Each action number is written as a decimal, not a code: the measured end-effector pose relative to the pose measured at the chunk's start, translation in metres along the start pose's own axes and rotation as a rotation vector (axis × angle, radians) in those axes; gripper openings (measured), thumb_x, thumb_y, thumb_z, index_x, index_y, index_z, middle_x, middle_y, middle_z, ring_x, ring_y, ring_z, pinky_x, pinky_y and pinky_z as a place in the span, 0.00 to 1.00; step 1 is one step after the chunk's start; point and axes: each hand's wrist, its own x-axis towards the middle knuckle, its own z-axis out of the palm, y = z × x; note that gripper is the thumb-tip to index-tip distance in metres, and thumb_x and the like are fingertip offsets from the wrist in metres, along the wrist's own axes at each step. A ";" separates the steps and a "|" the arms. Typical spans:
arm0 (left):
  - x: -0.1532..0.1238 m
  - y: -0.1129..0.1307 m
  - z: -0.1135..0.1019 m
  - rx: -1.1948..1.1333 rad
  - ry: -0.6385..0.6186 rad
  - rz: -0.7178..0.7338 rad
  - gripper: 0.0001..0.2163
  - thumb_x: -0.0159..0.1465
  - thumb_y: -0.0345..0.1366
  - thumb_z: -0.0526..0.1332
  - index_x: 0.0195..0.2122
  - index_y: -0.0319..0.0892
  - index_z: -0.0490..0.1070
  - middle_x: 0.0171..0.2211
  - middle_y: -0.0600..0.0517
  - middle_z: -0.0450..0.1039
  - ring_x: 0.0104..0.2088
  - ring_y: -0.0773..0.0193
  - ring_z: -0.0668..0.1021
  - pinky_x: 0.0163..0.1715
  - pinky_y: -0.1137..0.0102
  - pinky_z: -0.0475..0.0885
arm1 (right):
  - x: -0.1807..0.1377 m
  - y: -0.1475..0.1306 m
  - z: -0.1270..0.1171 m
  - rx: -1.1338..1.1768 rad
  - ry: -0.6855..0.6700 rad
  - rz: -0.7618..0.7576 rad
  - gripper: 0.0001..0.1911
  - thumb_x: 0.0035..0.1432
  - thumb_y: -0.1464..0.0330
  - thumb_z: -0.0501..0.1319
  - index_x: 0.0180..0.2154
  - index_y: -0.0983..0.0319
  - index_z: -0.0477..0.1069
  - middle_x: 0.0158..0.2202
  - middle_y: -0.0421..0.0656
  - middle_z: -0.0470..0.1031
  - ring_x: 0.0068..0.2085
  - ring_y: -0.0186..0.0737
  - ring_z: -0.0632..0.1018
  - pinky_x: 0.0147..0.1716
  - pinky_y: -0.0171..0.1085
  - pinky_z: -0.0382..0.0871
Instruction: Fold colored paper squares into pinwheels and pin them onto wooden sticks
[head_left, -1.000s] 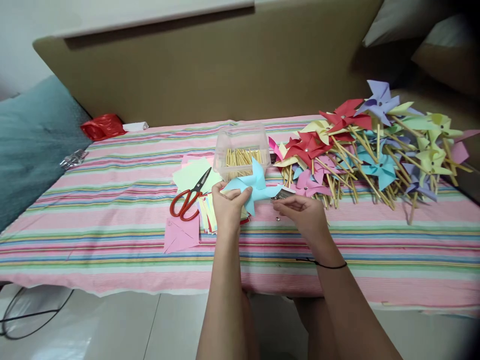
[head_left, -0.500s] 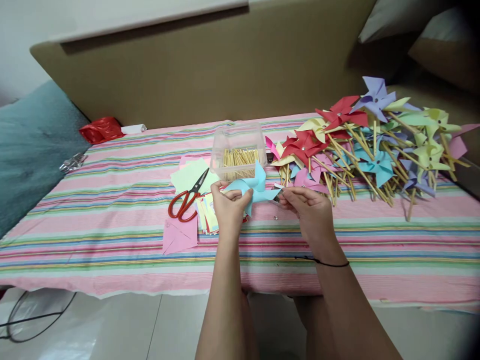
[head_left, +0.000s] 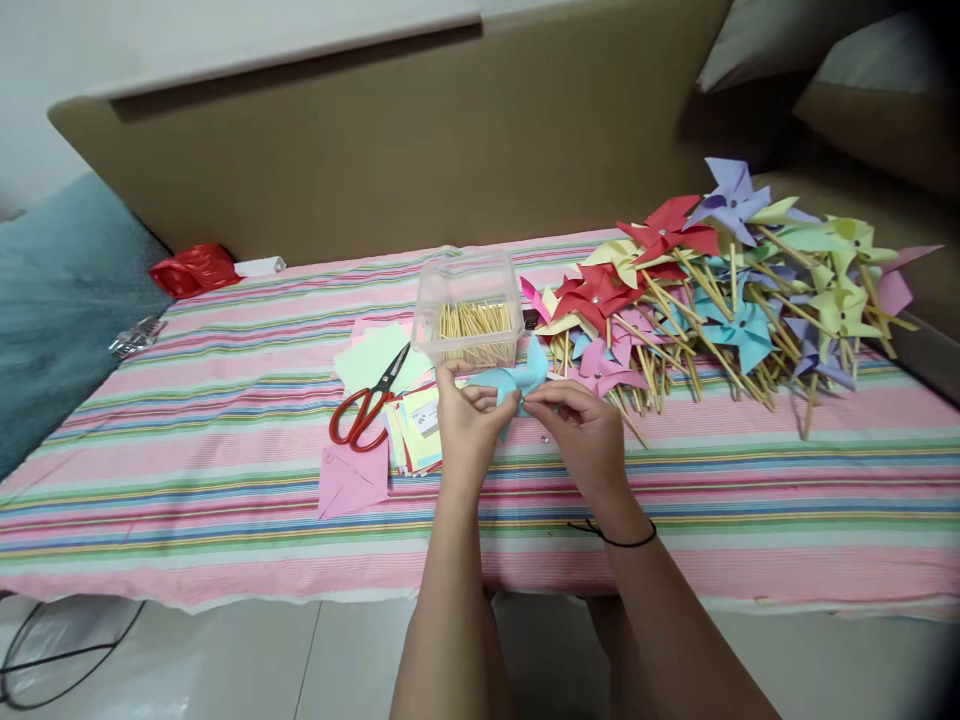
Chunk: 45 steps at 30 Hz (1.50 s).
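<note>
My left hand [head_left: 471, 420] is closed on a light-blue paper pinwheel [head_left: 532, 368], its thumb near the middle of the folded paper. Thumb and index finger of my right hand [head_left: 581, 430] are pinched at the pinwheel's centre. What lies between those fingertips is too small and covered to make out. Just behind the pinwheel stands a clear plastic box [head_left: 469, 275] holding many short thin sticks [head_left: 476, 320]. Left of my left hand lie a stack of coloured paper pieces [head_left: 416, 440], red-handled scissors [head_left: 369, 402] and a pink paper square [head_left: 352, 480] with slits.
A large heap of finished pinwheels on sticks [head_left: 739, 330] fills the right side of the striped cloth [head_left: 225, 430]. Pale green sheets [head_left: 375, 358] lie under the scissors. A tiny shiny piece [head_left: 545, 439] sits near my right hand. At the far left are a red bag [head_left: 195, 270] and a teal cushion [head_left: 67, 290].
My right hand has moved left, from beyond the pinwheel's right blade to its centre. My left hand still holds the pinwheel. The view has shifted slightly.
</note>
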 end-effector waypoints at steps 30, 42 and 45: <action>-0.003 0.003 0.005 -0.088 -0.047 0.036 0.25 0.47 0.28 0.68 0.40 0.48 0.55 0.18 0.65 0.61 0.16 0.75 0.66 0.19 0.80 0.60 | 0.003 0.004 -0.005 -0.012 0.009 0.120 0.04 0.50 0.66 0.66 0.27 0.59 0.78 0.33 0.44 0.73 0.36 0.40 0.73 0.28 0.36 0.64; -0.003 -0.001 0.006 -0.030 -0.129 0.066 0.22 0.48 0.28 0.67 0.41 0.47 0.59 0.26 0.57 0.75 0.19 0.72 0.72 0.20 0.78 0.64 | 0.004 0.013 -0.008 0.076 0.015 0.204 0.07 0.46 0.63 0.67 0.26 0.60 0.76 0.31 0.43 0.72 0.34 0.41 0.73 0.32 0.39 0.68; -0.002 -0.002 0.007 -0.041 -0.112 0.072 0.22 0.48 0.28 0.67 0.41 0.47 0.59 0.25 0.59 0.73 0.19 0.73 0.72 0.21 0.78 0.64 | 0.005 0.012 -0.009 0.055 0.033 0.193 0.08 0.47 0.63 0.67 0.28 0.60 0.75 0.33 0.44 0.74 0.38 0.43 0.74 0.33 0.39 0.69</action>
